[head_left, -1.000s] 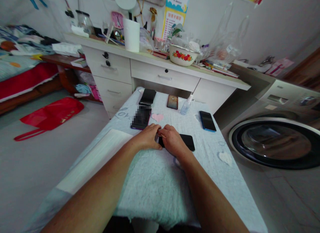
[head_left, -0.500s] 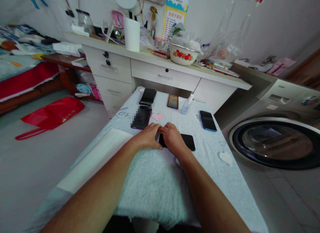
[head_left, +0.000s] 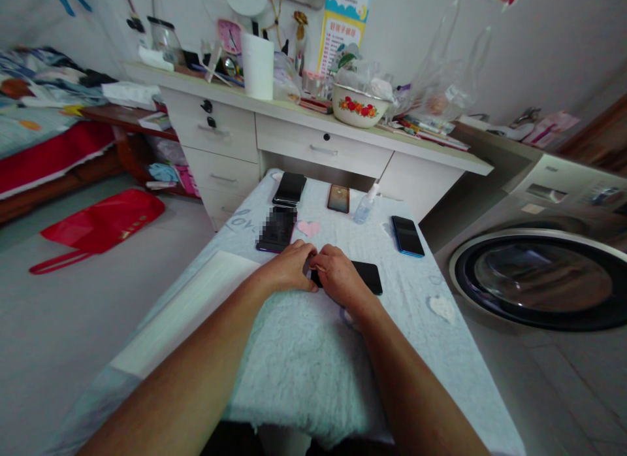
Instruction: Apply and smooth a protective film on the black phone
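Note:
A black smartphone (head_left: 368,277) lies flat on the cloth-covered table (head_left: 294,371), screen up. My left hand (head_left: 292,268) grips its left end, thumb at the near edge and fingers at the far edge. Over the left part of the screen is my right hand (head_left: 337,271), its fingers closed and bent down beside the left fingertips. Whatever those right fingers pinch, if anything, is hidden. Just beyond my left hand lies a phone with a purple edge (head_left: 278,228), its screen blurred out. A pink heart (head_left: 309,229) shows on the cloth past my fingers.
Toward the far edge are a dark phone (head_left: 290,189), a brown-gold phone (head_left: 339,199) and a clear spray bottle (head_left: 365,204). A blue-edged phone (head_left: 407,236) lies at right. Folded white material (head_left: 191,312) lies along the left side. A washing machine (head_left: 543,247) stands on the right.
My right hand's fingers have shifted very slightly over the phone's left part. My left hand and the phone stay in place.

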The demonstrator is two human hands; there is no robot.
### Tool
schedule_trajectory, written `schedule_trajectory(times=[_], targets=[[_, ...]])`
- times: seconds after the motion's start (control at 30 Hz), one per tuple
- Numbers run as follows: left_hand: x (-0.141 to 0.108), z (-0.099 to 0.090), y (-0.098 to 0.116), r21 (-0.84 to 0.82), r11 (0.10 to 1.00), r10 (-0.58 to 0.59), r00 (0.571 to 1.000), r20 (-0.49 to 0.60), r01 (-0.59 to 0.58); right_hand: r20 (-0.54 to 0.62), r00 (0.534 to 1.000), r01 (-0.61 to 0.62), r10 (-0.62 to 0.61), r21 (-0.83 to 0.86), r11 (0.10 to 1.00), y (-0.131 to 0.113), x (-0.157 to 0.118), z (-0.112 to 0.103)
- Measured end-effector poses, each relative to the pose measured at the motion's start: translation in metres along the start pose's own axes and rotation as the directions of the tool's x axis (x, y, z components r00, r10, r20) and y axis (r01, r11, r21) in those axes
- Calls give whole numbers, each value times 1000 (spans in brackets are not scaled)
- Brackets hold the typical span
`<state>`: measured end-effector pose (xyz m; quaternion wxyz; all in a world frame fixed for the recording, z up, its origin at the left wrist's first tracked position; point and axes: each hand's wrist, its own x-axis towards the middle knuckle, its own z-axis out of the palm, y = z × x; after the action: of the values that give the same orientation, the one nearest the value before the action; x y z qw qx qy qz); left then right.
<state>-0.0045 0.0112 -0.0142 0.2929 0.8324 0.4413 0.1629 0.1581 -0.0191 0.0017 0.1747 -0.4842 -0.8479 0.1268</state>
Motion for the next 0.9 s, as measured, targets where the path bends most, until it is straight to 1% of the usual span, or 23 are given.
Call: schedule_trajectory(times=[0.23,0.4,0.63,0.9], targets=[[0,-2,4,5,1000,-19,1000,8,19,-60,997,-50,48,-45,998,4,5,5],[-1,-1,3,2,1000,-10,1000,0,10,-64,996,-72,68,-63,995,6,7,6],[1,1,-1,15,1000,4,1000,-5,-4,-28,999,-39,39,-10,999,5,3,4],[0,-1,1,-6,1000,-16,1000,6,16,17,999,35,-36,29,999,0,-5,-2]])
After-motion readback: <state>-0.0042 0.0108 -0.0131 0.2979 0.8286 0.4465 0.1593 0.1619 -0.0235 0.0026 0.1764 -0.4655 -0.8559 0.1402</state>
